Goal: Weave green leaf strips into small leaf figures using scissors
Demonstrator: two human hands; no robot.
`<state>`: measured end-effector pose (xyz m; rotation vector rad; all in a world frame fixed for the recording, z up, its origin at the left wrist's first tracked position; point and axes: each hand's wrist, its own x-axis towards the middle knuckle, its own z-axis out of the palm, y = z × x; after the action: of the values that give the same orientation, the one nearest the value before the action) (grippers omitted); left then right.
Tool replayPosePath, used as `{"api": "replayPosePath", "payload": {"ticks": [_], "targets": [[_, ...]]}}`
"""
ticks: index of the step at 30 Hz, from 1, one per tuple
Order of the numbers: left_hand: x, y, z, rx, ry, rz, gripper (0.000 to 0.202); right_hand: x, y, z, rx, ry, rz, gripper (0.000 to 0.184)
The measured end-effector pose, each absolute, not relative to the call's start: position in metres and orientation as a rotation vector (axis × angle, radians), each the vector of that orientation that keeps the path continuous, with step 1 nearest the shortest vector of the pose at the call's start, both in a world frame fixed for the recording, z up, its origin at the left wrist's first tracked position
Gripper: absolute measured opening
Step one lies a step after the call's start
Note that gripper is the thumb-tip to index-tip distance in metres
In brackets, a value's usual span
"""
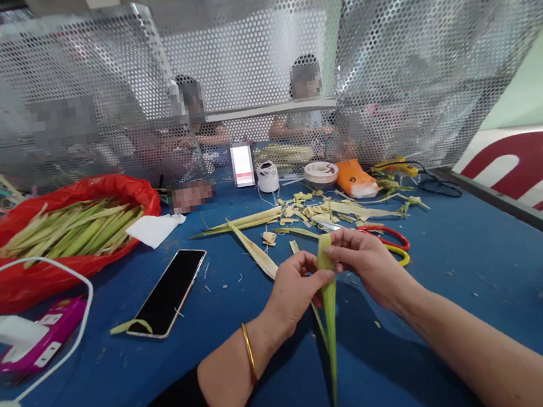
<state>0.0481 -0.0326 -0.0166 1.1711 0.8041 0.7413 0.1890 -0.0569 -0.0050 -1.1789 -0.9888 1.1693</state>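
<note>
Both of my hands pinch the top of a long green leaf strip (330, 316) that hangs down to a point over the blue table (463, 271). My left hand (294, 291), with a gold bangle on the wrist, grips the strip from the left. My right hand (368, 264) holds the folded upper end from the right, fingers closed on it. Just behind my right hand lie scissors with red and yellow handles (390, 240). More leaf strips and cut scraps (303, 216) are scattered beyond my hands.
A red bag of green leaves (49, 241) sits at the left, a black phone (170, 292) beside it, a pink power bank (42, 333) with white cable at far left. A thread spool (268, 177), round tin (320, 173) and orange pack (356, 179) stand farther back. Other people sit behind perforated metal screens (252, 65).
</note>
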Motion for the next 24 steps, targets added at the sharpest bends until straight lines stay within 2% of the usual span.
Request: {"api": "replayPosePath", "payload": {"ticks": [6, 11, 19, 24], "targets": [[0.047, -0.027, -0.021, 0.922, 0.754, 0.797, 0.032, 0.187, -0.061, -0.003, -1.206, -1.134, 1.32, 0.024], [0.045, -0.023, -0.021, 0.886, 0.748, 0.829, 0.033, 0.185, -0.062, -0.004, -1.219, -1.14, 1.309, 0.024], [0.041, -0.022, -0.016, 0.901, 0.772, 0.665, 0.022, 0.186, -0.061, -0.003, -1.237, -1.049, 1.351, 0.036], [0.039, -0.02, -0.014, 0.921, 0.806, 0.648, 0.017, 0.19, -0.061, -0.004, -1.255, -1.084, 1.346, 0.032]]}}
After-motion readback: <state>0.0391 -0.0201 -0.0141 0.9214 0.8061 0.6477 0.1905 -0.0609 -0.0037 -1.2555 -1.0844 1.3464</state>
